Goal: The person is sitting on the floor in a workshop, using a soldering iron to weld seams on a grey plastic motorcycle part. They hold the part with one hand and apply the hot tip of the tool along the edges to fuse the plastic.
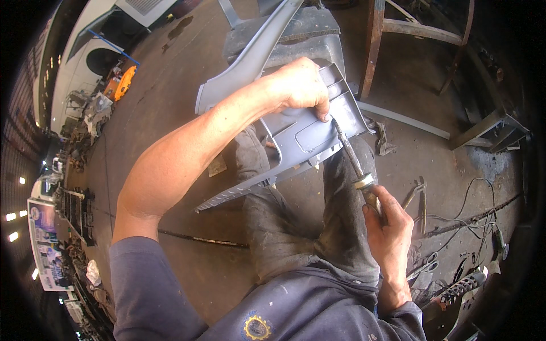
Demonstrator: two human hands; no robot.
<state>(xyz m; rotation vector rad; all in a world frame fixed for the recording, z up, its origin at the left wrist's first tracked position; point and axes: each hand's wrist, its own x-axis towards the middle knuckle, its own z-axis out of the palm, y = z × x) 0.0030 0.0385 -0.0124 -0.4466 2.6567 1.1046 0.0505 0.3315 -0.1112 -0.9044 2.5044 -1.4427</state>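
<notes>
A grey moulded plastic panel (318, 132) with ribs and a long slotted edge lies across my knees. My left hand (304, 85) reaches over it from the left, its fingers curled against the panel and a fingertip pressed close to the tool's tip. What lies under those fingers is hidden. In my right hand (391, 227) is a soldering iron (354, 157) with a worn metal barrel and a pale collar. Its tip touches, or nearly touches, the panel beside my left fingertip. A thin outlined line marks the panel's surface left of the tip.
Beyond my knees stands a dark, worn seat (310, 37). A rusty metal frame (372, 51) rises at the far right. Pliers (421, 204), a loose cable (469, 219) and scissors (427, 266) lie on the floor to my right. Clutter and an orange object (125, 83) line the left.
</notes>
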